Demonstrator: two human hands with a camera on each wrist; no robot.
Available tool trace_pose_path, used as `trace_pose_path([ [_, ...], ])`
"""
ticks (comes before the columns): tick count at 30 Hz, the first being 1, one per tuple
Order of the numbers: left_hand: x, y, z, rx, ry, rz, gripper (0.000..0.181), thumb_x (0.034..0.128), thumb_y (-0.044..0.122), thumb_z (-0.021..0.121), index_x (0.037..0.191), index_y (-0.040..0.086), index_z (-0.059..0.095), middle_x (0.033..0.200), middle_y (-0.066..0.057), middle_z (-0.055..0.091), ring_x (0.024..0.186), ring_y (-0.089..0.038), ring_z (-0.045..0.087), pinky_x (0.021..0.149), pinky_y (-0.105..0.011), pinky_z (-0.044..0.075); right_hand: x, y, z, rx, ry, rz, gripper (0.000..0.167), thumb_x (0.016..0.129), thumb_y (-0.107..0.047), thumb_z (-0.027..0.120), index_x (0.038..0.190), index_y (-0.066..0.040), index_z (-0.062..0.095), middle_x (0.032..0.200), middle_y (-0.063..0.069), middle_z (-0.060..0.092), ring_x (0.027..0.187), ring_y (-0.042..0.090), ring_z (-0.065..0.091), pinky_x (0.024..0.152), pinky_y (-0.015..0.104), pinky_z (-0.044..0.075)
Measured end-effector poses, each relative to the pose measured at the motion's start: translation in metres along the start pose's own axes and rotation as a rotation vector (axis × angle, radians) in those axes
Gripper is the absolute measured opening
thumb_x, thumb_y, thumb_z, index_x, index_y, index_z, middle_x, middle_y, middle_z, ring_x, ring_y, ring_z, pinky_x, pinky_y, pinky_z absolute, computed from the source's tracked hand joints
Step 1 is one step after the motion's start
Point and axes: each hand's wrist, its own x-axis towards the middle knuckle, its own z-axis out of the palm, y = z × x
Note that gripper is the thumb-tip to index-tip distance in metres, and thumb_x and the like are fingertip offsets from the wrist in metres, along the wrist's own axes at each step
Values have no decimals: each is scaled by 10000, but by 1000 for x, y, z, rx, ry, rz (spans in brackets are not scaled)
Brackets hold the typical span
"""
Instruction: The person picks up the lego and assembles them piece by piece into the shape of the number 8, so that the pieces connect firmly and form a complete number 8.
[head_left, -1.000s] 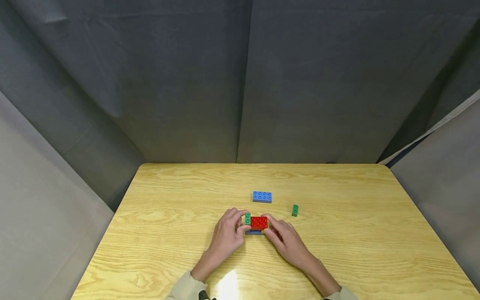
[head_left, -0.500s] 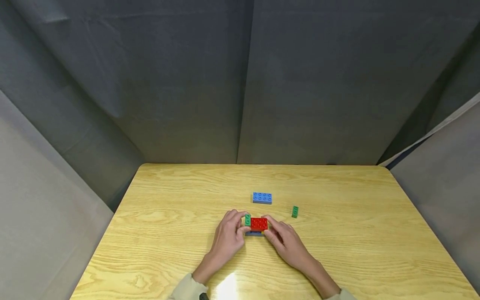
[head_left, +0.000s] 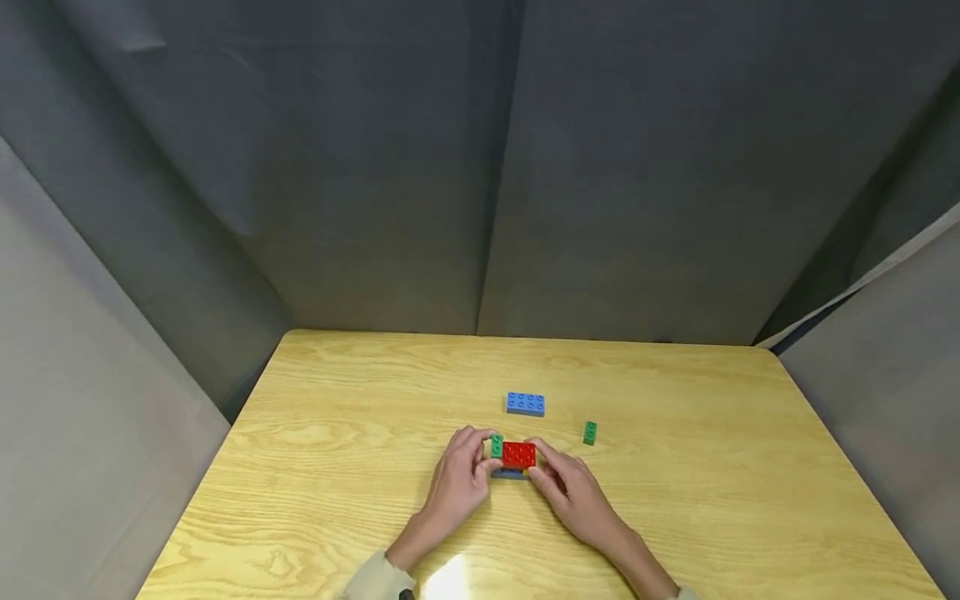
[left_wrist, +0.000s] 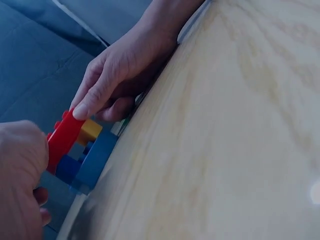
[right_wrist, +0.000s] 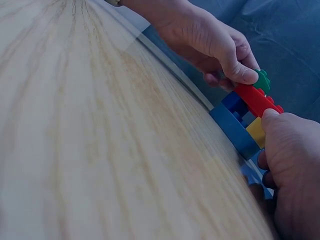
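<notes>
Between the two hands stands a small build on the table. At its bottom lies a blue base brick (right_wrist: 234, 131), with a dark blue brick (right_wrist: 234, 102) and a yellow brick (right_wrist: 256, 131) on it as two posts. A red brick (head_left: 519, 454) bridges those posts. On the red brick's left end is a green two-stud brick (head_left: 497, 446), which my left hand (head_left: 459, 475) pinches between thumb and finger. Across from it, my right hand (head_left: 573, 493) grips the right end of the red brick. The fingers partly cover both ends.
A loose blue eight-stud brick (head_left: 525, 404) lies behind the build. To its right is another green brick (head_left: 590, 433). The wooden table (head_left: 300, 467) is bounded by a dark curtain (head_left: 360, 208) at the back and grey panels at the sides.
The head view has tilted slightly, so the table and everything on it appear a little lower. Both hands keep their hold on the build, with no clear movement of the bricks.
</notes>
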Motion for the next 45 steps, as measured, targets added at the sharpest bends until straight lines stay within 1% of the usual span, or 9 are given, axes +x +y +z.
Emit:
trace_pose_path([
  [5, -2, -17, 3, -215, -91, -19, 340, 947, 109, 762, 1267, 83, 650, 851, -33, 464, 770, -105, 438, 667, -218, 387, -4, 3, 4, -1, 16, 5, 392, 1040, -223, 672, 1417, -121, 637, 738, -191, 462, 609, -16, 377, 583, 212, 366],
  [7, -4, -23, 3, -257, -112, -35, 348, 944, 145, 778, 1267, 88, 662, 850, -52, 477, 777, -121, 453, 687, -233, 396, -5, 4, 6, 0, 13, 9, 391, 1041, -229, 671, 1416, -122, 637, 736, -190, 455, 599, -18, 362, 577, 211, 358],
  [12, -8, -30, 3, -254, -140, -58, 389, 919, 198, 808, 1268, 80, 681, 838, -27, 499, 791, -135, 476, 731, -255, 424, -6, 3, 7, 30, 0, 29, 416, 1040, -262, 674, 1425, -111, 634, 728, -170, 456, 595, -19, 368, 562, 210, 364],
  [19, -6, -31, 5, -258, -128, -45, 384, 933, 228, 779, 1277, 88, 680, 820, -31, 489, 770, -156, 479, 747, -264, 428, -2, 9, -2, 68, 32, -46, 431, 981, -207, 757, 1372, -56, 658, 671, -132, 428, 585, -14, 356, 544, 218, 372],
  [24, -4, -31, 6, -256, -118, -45, 380, 932, 228, 772, 1273, 87, 683, 807, -22, 471, 765, -148, 470, 774, -281, 435, 3, 17, -14, 34, 67, -50, 413, 977, -194, 757, 1358, -65, 660, 668, -92, 448, 586, 11, 368, 579, 241, 374],
  [29, -1, -30, 4, -246, -122, -46, 389, 933, 218, 773, 1278, 64, 676, 809, 25, 447, 762, -96, 444, 783, -266, 436, 8, 26, -28, -41, 102, -24, 411, 967, -200, 773, 1339, -60, 670, 669, -77, 448, 598, 25, 367, 635, 261, 380],
  [34, -1, -28, 3, -248, -124, -39, 396, 932, 199, 779, 1283, 49, 674, 806, 21, 448, 760, -80, 436, 779, -261, 435, 10, 35, -40, -93, 132, -7, 414, 953, -191, 789, 1323, -42, 678, 673, -69, 443, 608, 33, 370, 673, 272, 388],
  [39, -1, -29, 3, -242, -123, -36, 396, 940, 217, 772, 1286, 52, 673, 798, 10, 452, 755, -81, 438, 786, -266, 440, 9, 45, -45, -102, 151, -10, 432, 941, -171, 800, 1321, -8, 673, 680, -72, 448, 608, 39, 388, 660, 261, 405],
  [45, -1, -28, 2, -250, -129, -49, 412, 946, 230, 768, 1301, 47, 667, 804, -1, 455, 752, -78, 433, 785, -269, 439, 8, 53, -49, -143, 154, 15, 456, 931, -176, 814, 1328, -7, 669, 671, -69, 449, 598, 38, 382, 651, 262, 407],
])
